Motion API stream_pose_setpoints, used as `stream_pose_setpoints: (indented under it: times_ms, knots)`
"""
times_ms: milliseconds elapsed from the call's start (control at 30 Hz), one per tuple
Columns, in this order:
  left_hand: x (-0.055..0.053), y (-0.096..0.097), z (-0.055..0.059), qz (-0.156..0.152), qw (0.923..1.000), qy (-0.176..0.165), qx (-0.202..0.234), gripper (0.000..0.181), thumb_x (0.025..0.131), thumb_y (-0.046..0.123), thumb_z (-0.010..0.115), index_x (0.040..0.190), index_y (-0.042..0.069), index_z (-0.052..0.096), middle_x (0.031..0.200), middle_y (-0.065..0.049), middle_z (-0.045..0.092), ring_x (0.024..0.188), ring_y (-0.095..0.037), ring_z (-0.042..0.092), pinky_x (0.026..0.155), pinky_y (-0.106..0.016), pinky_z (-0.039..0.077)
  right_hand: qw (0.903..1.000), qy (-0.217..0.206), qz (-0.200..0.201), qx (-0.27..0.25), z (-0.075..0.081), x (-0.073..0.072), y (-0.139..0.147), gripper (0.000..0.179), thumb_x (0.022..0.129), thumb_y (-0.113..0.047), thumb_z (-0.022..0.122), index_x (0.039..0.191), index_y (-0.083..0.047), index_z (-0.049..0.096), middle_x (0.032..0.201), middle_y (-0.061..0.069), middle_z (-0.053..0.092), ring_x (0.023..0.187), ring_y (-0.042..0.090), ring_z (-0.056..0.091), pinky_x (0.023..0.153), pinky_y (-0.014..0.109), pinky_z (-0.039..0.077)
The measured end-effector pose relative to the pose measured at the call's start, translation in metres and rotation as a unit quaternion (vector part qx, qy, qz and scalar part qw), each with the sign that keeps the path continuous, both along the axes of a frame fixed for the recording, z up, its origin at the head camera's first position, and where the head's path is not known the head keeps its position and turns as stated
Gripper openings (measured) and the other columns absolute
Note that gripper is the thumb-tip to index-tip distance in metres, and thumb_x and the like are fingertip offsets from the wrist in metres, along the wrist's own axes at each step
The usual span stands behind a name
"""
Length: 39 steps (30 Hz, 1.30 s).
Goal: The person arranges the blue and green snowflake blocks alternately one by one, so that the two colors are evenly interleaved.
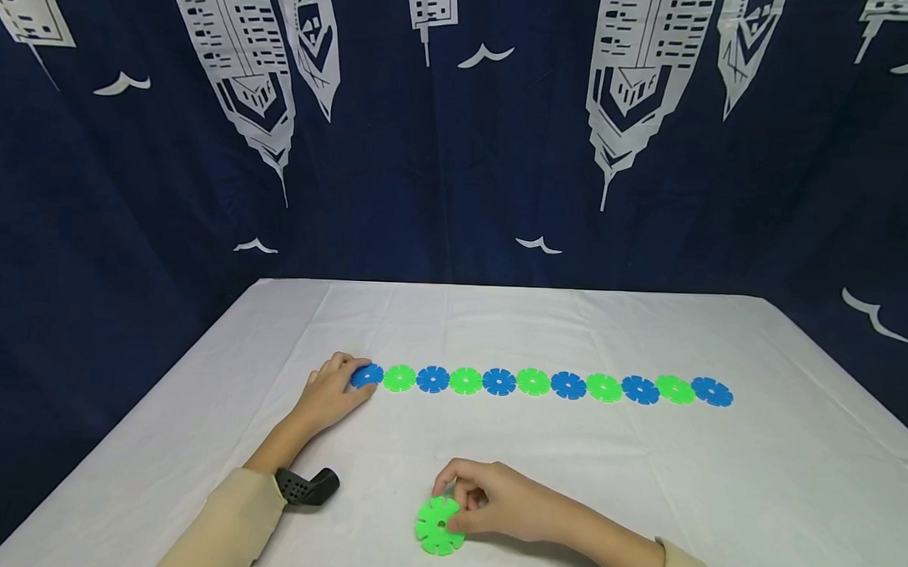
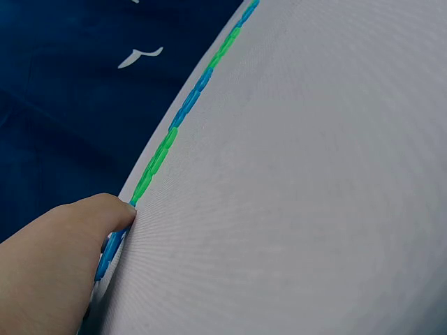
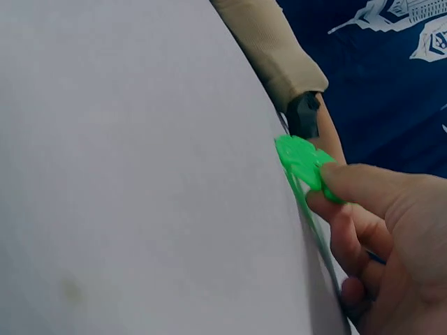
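Note:
A row of flat, notched plastic discs, blue and green by turns, lies across the table. At its left end is a blue notched disc (image 1: 366, 375); my left hand (image 1: 332, 396) holds this disc at its edges, thumb on the near side and fingers on the far side. In the left wrist view the thumb (image 2: 115, 209) rests against the row. Nearer the front edge, my right hand (image 1: 502, 500) pinches a green notched disc (image 1: 436, 529) between thumb and fingers. The right wrist view shows that green disc (image 3: 300, 159) tilted in the fingertips, with the other fingers curled beneath.
A white cloth (image 1: 717, 493) covers the table. The row runs right to a last blue disc (image 1: 712, 392). A black device (image 1: 307, 486) is strapped to the left wrist. Behind the table hangs a dark blue curtain (image 1: 443, 175) with white building and bird prints.

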<state>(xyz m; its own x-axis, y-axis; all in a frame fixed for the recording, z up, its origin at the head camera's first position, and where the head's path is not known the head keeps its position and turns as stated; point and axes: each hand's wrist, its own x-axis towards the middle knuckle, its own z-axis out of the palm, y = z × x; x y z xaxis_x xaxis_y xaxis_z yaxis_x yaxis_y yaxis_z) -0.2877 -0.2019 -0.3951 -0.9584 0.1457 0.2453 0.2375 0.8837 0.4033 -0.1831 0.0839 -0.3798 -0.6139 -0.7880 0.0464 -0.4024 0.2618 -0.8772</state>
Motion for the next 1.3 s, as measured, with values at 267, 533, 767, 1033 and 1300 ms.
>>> stream_pose_setpoints:
  times_ms: [267, 533, 767, 1033, 1300]
  knots:
    - [0.001, -0.001, 0.0, 0.001, 1.0, 0.0, 0.005, 0.052, 0.085, 0.037, 0.056, 0.128, 0.008, 0.049, 0.123, -0.015, 0.046, 0.115, -0.031, 0.045, 0.086, -0.046, 0.031, 0.9996, -0.019, -0.009, 0.017, 0.01, -0.014, 0.013, 0.023, 0.083, -0.016, 0.063, 0.105, -0.013, 0.057, 0.068, -0.007, 0.048, 0.061, -0.002, 0.038, 0.06, 0.013, 0.035]
    - [0.002, -0.001, -0.003, 0.002, 1.0, 0.007, 0.006, 0.052, 0.085, 0.037, 0.056, 0.128, 0.008, 0.05, 0.122, -0.015, 0.047, 0.114, -0.03, 0.045, 0.085, -0.045, 0.032, 0.9972, -0.013, -0.071, 0.022, 0.02, -0.04, 0.039, 0.025, 0.084, -0.014, 0.063, 0.107, -0.01, 0.056, 0.07, -0.003, 0.05, 0.061, 0.003, 0.04, 0.061, 0.018, 0.037]
    - [0.002, -0.002, -0.004, 0.003, 1.0, 0.004, 0.004, 0.052, 0.085, 0.037, 0.056, 0.128, 0.009, 0.05, 0.122, -0.015, 0.046, 0.113, -0.031, 0.046, 0.085, -0.045, 0.032, 0.9921, 0.009, -0.124, 0.018, 0.025, -0.066, 0.073, 0.031, 0.085, -0.015, 0.061, 0.113, -0.005, 0.053, 0.071, 0.001, 0.051, 0.06, 0.008, 0.042, 0.058, 0.021, 0.036]
    - [0.003, 0.0, -0.004, 0.005, 1.0, 0.0, 0.008, 0.052, 0.085, 0.038, 0.056, 0.127, 0.009, 0.05, 0.123, -0.015, 0.046, 0.114, -0.031, 0.045, 0.086, -0.045, 0.031, 0.9764, 0.031, -0.213, 0.016, 0.031, -0.087, 0.122, 0.037, 0.087, -0.019, 0.059, 0.118, -0.002, 0.049, 0.074, 0.004, 0.054, 0.07, 0.016, 0.05, 0.068, 0.027, 0.042]
    - [0.001, 0.001, -0.001, 0.001, 1.0, 0.001, 0.007, 0.051, 0.085, 0.037, 0.056, 0.128, 0.01, 0.05, 0.123, -0.015, 0.046, 0.113, -0.031, 0.045, 0.085, -0.044, 0.032, 0.9431, 0.038, -0.327, 0.049, 0.029, -0.099, 0.179, 0.05, 0.089, -0.03, 0.056, 0.127, -0.001, 0.042, 0.075, -0.007, 0.059, 0.071, 0.009, 0.054, 0.07, 0.025, 0.043]
